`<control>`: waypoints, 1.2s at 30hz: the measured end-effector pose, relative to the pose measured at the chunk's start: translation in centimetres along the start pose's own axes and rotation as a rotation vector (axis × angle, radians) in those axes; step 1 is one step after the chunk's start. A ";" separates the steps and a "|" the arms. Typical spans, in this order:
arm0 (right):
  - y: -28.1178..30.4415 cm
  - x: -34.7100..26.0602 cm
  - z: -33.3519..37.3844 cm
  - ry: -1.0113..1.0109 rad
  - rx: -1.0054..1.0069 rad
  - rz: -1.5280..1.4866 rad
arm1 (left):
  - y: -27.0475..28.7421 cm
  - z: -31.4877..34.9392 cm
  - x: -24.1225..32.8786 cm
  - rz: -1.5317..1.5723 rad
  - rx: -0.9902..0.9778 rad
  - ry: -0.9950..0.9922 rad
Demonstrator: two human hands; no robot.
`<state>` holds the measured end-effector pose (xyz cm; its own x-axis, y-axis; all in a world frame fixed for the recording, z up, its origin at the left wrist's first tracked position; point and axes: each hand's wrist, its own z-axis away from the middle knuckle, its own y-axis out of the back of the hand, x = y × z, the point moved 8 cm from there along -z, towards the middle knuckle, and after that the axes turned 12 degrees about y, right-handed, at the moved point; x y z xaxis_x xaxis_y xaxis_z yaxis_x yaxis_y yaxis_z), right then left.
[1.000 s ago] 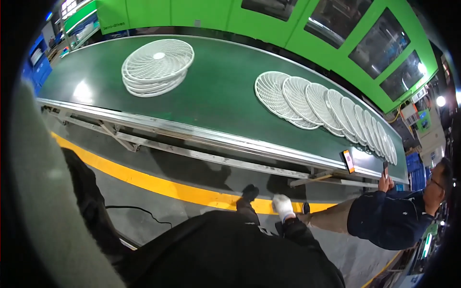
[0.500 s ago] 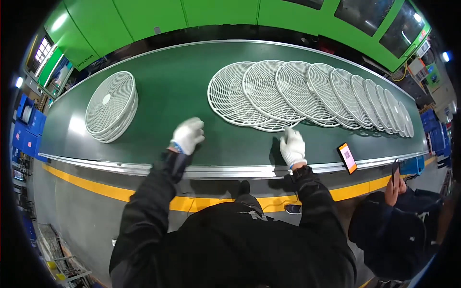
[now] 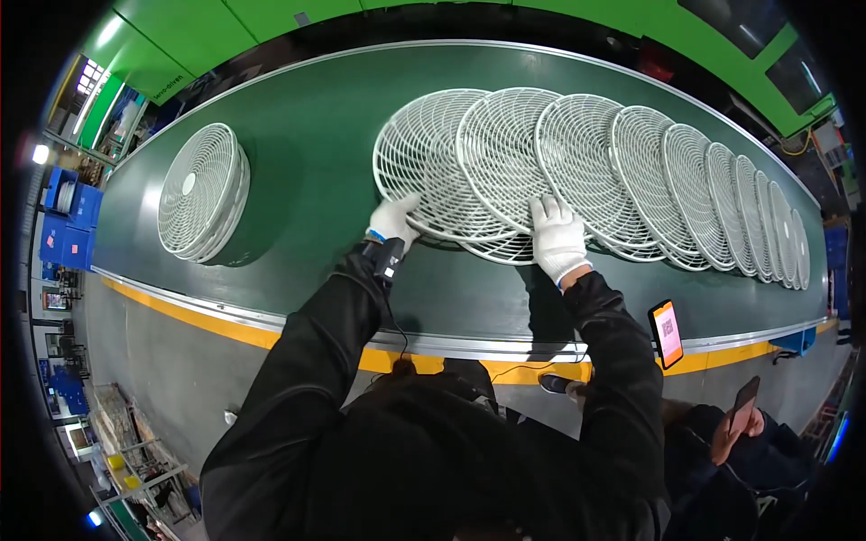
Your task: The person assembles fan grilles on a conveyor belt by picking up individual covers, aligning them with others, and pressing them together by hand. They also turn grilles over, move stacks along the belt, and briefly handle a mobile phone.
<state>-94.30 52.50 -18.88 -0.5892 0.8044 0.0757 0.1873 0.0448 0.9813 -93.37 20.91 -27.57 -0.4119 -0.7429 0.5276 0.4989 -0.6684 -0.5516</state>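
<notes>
Several round white plastic fan grilles [image 3: 582, 167] lie overlapped in a long row on the green conveyor belt. At the row's left end, my white-gloved left hand [image 3: 395, 219] has closed round the lower left rim of the leftmost grille [image 3: 410, 149], its thumb on top and its other fingers partly hidden. My right hand [image 3: 558, 239], gloved too, rests its outstretched fingers on the lower rim of the second grille [image 3: 505, 153]. Its thumb is hard to see. Part of another grille [image 3: 501, 250] pokes out beneath these, between my hands.
A stack of similar grilles [image 3: 200, 191] stands on the belt at left. A phone with an orange and pink screen [image 3: 667, 334] is at the belt's near right edge. Another person's hand [image 3: 724, 442] holds a phone at lower right. Green machinery [image 3: 577, 18] lines the far side.
Both hands have moved forward over the belt. My left hand has reached right and taken hold of the leftmost grille's rim; my right fingers have come onto the second grille. The view has shifted.
</notes>
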 end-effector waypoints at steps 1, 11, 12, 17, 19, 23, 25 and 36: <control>0.5 0.0 -0.4 0.033 0.035 0.047 | -0.3 0.5 1.7 -0.037 0.013 -0.060; 18.4 15.8 -3.0 -0.569 0.989 -0.897 | 0.4 16.9 25.2 -1.122 0.427 -0.680; 18.1 15.1 -2.2 -0.661 1.006 -0.986 | 4.0 17.9 25.6 -0.845 0.362 -0.741; 14.6 9.0 5.6 -0.809 0.893 -0.974 | 20.3 17.7 17.3 0.207 -0.036 -0.050; 14.6 4.5 8.8 -0.792 0.824 -0.708 | 24.0 16.6 16.6 0.205 0.054 -0.039; 16.4 -5.3 12.0 -0.764 0.726 -0.488 | 32.7 13.0 17.4 -0.117 0.301 -0.009; 17.5 -10.9 11.1 -0.920 0.963 -0.958 | 36.6 11.5 19.8 -0.742 0.449 -0.019; 8.7 -32.6 -1.4 0.046 0.186 -0.275 | 18.6 11.5 24.2 -0.311 -0.427 0.075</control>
<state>-74.60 25.81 -12.59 -0.6718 0.7196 -0.1758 0.1536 0.3675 0.9172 -85.28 -9.09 -17.56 -0.5519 -0.4972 0.6695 -0.0036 -0.8014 -0.5981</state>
